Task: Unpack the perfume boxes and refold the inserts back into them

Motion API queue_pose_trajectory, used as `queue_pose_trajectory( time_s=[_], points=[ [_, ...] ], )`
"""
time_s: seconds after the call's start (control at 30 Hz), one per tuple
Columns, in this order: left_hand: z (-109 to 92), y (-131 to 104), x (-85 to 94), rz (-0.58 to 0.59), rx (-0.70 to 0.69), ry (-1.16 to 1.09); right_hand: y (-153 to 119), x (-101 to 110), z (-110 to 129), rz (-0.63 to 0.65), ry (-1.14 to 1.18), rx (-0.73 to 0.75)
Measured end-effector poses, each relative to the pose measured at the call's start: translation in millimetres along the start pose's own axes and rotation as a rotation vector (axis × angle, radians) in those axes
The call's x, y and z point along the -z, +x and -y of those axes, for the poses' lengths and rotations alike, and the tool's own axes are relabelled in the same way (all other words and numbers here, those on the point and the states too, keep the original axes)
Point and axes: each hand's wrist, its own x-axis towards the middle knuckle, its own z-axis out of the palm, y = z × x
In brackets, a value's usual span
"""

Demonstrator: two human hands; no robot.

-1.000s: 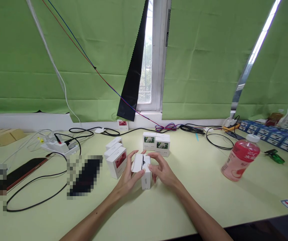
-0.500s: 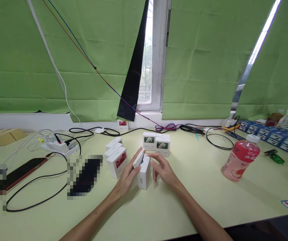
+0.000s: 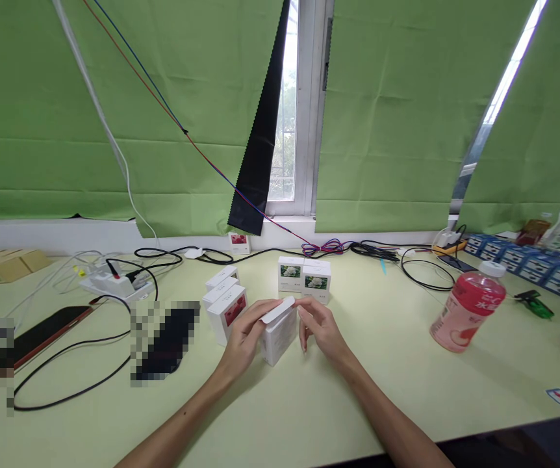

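A small white carton box (image 3: pixel 280 337) stands upright on the table in front of me, turned so its broad printed side faces right. Its top flap (image 3: pixel 279 313) lies nearly level over the opening and is slightly raised at the near edge. My left hand (image 3: pixel 245 335) is closed around the box's left side, thumb near the top edge. My right hand (image 3: pixel 323 328) grips the far right top corner with thumb and index finger, its other fingers curled below. Several red-flower boxes (image 3: pixel 228 315) stand in a row to the left, and two white-flower boxes (image 3: pixel 316 283) stand behind.
A pink drink bottle (image 3: pixel 468 309) stands at the right, near blue boxes (image 3: pixel 528 263) and a green clip-like object (image 3: pixel 533 303). Black cables (image 3: pixel 212 255) run along the wall to a power strip (image 3: pixel 114 284). A phone (image 3: pixel 50 331) lies at the left.
The white box has turned so that its broad side now shows toward the right. Its top flap, tilted up before, has come down over the top. Both hands have shifted slightly with it.
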Motion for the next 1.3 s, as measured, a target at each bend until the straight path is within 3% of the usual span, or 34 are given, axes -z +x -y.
queue_pose_trajectory(
  time_s=[0.23,0.83,1.07,1.3],
  points=[
    [-4.4,1.9,0.5,-0.017,0.017,-0.043,0.1,0.8,-2.0,-0.032,-0.014,-0.003],
    [2.6,2.8,4.8,0.092,0.131,-0.145,-0.3,-2.4,4.9,-0.046,0.007,-0.008],
    [5.8,4.2,3.4,0.020,0.074,-0.143,1.4,-2.0,1.8,-0.074,-0.028,0.020],
    [-1.0,3.2,5.1,0.063,-0.034,-0.118,2.1,-0.5,-2.7,-0.093,-0.045,0.029]
  ],
)
